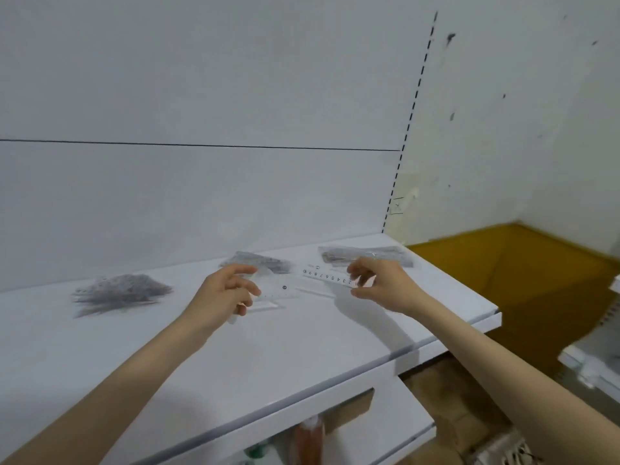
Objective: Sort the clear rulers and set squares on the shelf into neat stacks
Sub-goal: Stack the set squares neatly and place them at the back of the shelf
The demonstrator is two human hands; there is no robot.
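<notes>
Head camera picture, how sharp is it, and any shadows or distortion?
Head view: soft overall, left pile smeared grey; numbers on the clear ruler in the right hand are legible; faint arm shadow on the shelf beneath it; slotted upright bows from wide-angle distortion.

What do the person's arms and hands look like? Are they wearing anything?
Both arms are bare: no sleeves show on the left forearm or the right forearm. The left hand and right hand have no gloves, and I can see no rings, watch or bracelet.
</notes>
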